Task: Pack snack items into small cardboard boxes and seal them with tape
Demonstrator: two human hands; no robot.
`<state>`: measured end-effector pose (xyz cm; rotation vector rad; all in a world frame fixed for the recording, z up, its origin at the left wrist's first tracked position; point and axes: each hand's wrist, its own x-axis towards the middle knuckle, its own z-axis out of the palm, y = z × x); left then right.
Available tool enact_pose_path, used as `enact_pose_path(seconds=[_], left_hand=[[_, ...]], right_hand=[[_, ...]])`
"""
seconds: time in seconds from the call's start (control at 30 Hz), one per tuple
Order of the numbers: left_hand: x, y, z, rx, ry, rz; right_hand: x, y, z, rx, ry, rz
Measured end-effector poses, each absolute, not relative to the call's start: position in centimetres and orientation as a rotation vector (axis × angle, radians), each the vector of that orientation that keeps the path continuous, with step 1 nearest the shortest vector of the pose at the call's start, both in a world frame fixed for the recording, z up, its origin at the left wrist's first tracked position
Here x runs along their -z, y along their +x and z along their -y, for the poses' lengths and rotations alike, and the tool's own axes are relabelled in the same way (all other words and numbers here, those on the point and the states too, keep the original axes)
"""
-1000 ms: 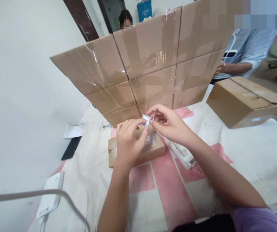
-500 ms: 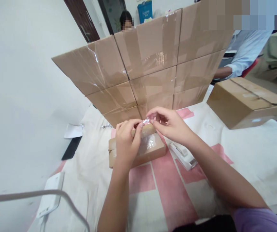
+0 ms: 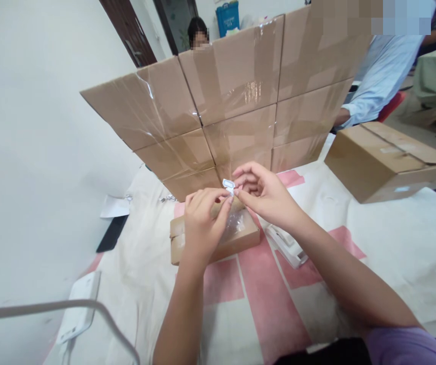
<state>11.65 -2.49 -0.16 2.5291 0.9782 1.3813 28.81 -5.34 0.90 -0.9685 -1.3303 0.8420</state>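
A small white piece with a raised flap outlined in blue is between my two hands, above a cardboard box; its exact kind is too small to tell. My left hand pinches its lower end between thumb and forefinger. From the other side, my right hand grips its edge at the thumb tip, the other fingers curved and slightly apart. Under my hands lies the small flat cardboard box with clear film on top. A tan rounded thing rests on that box, partly hidden by my left hand.
A tall taped cardboard panel stands behind the box. To the right are a white device and a larger carton. At left lie a white power strip, a grey cable and a dark flat object. Other people are beyond the panel.
The small white piece now shows a flap standing up, where it was low between the fingertips. My right fingers have lifted slightly and spread. The person in light blue at right has shifted.
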Motion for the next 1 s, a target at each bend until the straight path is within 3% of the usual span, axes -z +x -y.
enact_pose_path(seconds=[0.6,1.0], left_hand=[[-0.54,11.15,2.65,-1.366,2.5,-1.078],[-0.67,11.05,2.98,-1.415,2.595,-1.005]], right_hand=[[-0.46,28.71,6.14,-0.467,-1.061,1.724],[-0.34,27.93,6.11,-0.506,-1.031,1.609]])
